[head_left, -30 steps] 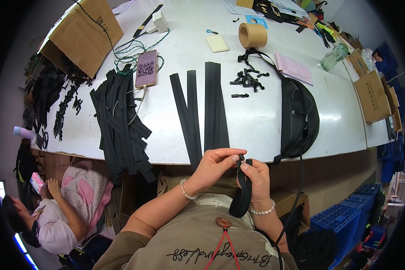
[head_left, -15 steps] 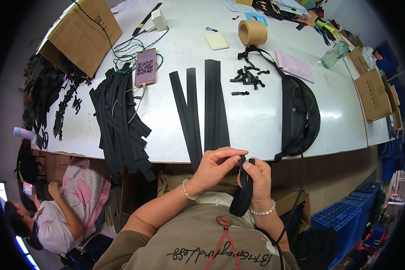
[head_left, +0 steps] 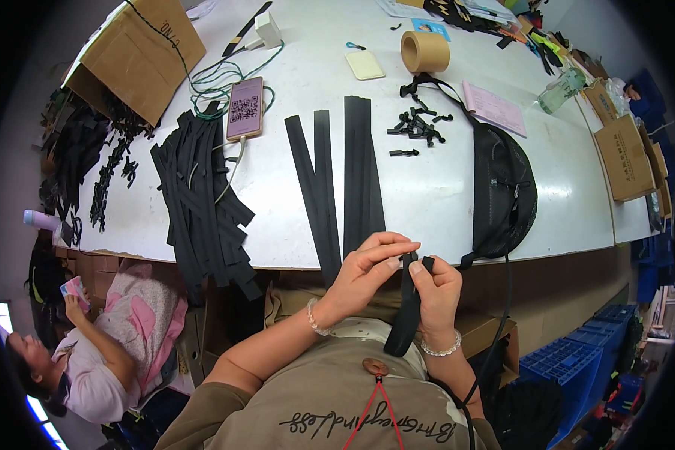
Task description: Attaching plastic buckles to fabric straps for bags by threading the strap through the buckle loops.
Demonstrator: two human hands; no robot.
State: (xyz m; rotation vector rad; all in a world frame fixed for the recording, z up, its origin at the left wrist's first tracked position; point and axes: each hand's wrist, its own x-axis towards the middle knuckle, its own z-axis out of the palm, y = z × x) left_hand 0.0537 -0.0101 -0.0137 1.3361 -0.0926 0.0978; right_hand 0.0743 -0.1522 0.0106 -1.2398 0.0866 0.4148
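Observation:
In front of my body, just off the table's near edge, my right hand pinches a black webbing strap between thumb and fingers. The strap is doubled into a loop that hangs beside the palm. My left hand reaches across with its thumb and fingertips closed at the strap's upper end. Whether a small part sits in that pinch is hidden. Long flat black strips lie on the table beyond my left hand. Small black plastic cord ends are heaped farther off, left of a black mesh pouch.
At left, a pile of black strips overhangs the white table's edge, near a phone on a cable. A cardboard box and a tape roll stand farther back. Another person sits at lower left; blue crates are at right.
My left fingers have straightened a little over the strap's end, and the hanging loop looks narrower. The person at left has raised their head and a hand with a pink item.

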